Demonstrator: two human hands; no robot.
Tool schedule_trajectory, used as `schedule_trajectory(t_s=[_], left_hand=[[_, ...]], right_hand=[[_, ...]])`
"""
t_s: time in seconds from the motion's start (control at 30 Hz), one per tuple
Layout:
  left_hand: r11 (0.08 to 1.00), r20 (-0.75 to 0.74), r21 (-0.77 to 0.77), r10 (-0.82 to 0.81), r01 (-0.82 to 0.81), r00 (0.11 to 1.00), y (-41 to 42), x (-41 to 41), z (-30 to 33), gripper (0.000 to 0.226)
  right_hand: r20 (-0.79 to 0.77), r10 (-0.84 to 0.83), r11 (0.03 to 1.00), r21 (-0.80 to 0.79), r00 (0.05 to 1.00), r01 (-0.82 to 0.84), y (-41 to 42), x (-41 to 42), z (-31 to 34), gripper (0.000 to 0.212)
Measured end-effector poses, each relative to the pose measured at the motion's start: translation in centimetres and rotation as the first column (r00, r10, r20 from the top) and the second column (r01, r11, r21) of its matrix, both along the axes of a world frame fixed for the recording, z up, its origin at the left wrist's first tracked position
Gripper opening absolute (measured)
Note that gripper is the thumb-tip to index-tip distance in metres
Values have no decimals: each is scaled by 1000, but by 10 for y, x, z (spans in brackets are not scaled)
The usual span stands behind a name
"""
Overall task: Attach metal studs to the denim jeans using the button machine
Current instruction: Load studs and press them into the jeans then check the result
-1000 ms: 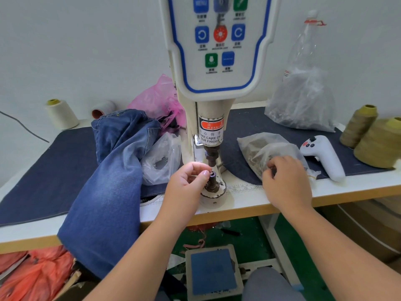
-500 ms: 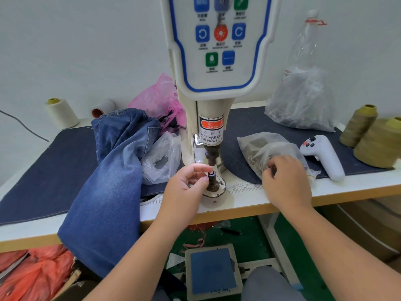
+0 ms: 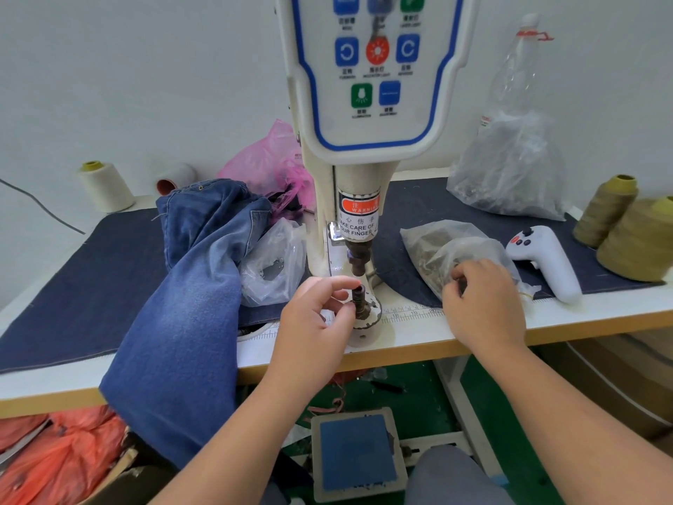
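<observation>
- The left hand is at the lower die post of the button machine, forefinger and thumb curled in from the left so that their tips meet the dark post; whether a stud sits between the fingertips cannot be told.
- The machine's upper punch hangs directly above that pinch, apart from it, under the orange warning label.
- The right hand lies to the right of the post, knuckles up, fingers curled into the mouth of a clear plastic bag of small metal parts; its fingertips are hidden, so what they pinch inside cannot be told.
- The denim jeans lie to the left of the left hand, untouched by either hand, heaped on the table and hanging over its front edge.
- Between the jeans and the left hand sits a second clear bag; a pink bag lies behind it.
- Beyond the right hand rest a white handheld controller and, farther right, olive thread cones.
- A larger clear bag stands behind, against the wall, and a cream thread cone is far left.
- The table is white with a printed ruler along the front, partly covered by a dark denim sheet.
- Below the hands, on a green floor, is a blue-topped foot pedal; orange plastic is bundled at lower left.
- The wall behind is plain and pale.
</observation>
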State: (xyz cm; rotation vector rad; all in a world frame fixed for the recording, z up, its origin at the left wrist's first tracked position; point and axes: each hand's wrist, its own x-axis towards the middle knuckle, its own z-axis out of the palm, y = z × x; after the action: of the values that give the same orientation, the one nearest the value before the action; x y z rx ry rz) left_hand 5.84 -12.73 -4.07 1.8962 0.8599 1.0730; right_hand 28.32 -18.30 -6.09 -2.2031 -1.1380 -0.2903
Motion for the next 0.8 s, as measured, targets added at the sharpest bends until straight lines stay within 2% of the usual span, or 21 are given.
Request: schedule_trajectory(t_s=[0.13,0.33,0.53,0.6,0.7,0.8], left_hand=[[996,-47,82,28,-24,999,0,1,-1,34],[994,-59,81,85,-80,995,10,-1,0,27],[930,-197,309,269,-201,943,50,-11,14,19],[905,-219,326,354,-274,909,63,-16,17,19],[873,-263,314,457,-372,850,74,-21,16,20],[861,-341,326,492,-390,801,76,-19,5,22]], right_hand=[[0,-4,1000,-4,1000,4,-1,0,0,11],[0,-3,1000,-14,1000,3,-1,-1,1,11],[-35,-39,998,-56,999,38,1,3,3,19],[-39,-43,993,-116,998,38,4,8,7,16],[86,-63,962,-259,994,83,5,15,15,11],[292,-99,901,-380,951,211,5,22,18,19]])
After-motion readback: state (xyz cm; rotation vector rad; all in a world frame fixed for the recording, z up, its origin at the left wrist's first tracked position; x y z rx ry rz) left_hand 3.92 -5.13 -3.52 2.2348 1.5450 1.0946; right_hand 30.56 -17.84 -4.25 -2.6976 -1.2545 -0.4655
